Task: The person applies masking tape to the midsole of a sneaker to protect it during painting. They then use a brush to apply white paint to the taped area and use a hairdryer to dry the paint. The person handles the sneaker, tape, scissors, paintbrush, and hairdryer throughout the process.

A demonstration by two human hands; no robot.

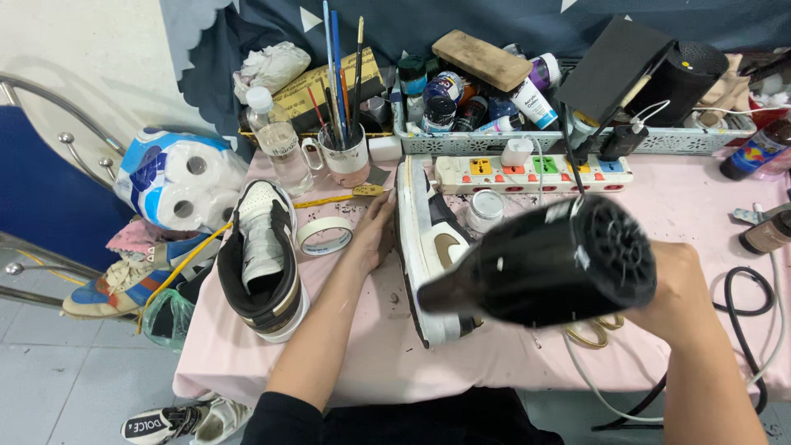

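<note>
My right hand [677, 292] grips a black hair dryer [544, 264], its nozzle pointing left at a white and black sneaker [426, 239] lying on its side in the middle of the pink table [684, 206]. My left hand [375, 232] rests flat against the sneaker's sole side, holding it in place. A second, matching sneaker [262, 259] stands upright to the left near the table's edge.
A roll of masking tape [325, 235] lies between the shoes. Behind stand a mug of brushes [344, 152], a water bottle [278, 140], a power strip [535, 171], a small white jar [486, 208] and a tray of paint bottles [478, 99]. Toilet rolls [177, 181] sit left.
</note>
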